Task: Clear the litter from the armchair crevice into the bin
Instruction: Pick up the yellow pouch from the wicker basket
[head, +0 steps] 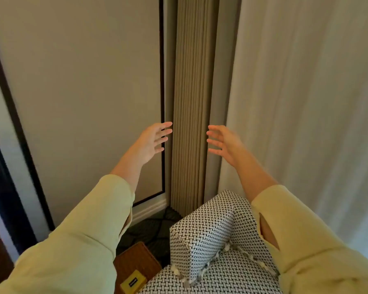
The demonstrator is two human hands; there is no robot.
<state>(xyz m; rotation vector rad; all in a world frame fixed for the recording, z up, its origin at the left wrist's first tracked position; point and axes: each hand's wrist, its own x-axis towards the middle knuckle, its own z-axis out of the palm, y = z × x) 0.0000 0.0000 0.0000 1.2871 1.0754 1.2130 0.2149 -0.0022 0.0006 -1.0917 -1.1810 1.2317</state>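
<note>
Before a beige wall (83,92) and pleated curtain (191,102), the left hand (152,143) and right hand (224,144) are being held up empty with fingers (165,131) spread, seemingly readied for reaching down, while pale litter (226,248) is being left lodged in the crevice of the patterned armchair (210,225), near the wicker bin (136,257).

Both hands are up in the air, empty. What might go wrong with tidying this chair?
The scraps in the armchair crease are small and pale against a busy pattern, so some could be missed. The bin sits low beside the chair, partly hidden by the left sleeve, so dropped scraps might land on the floor.
</note>
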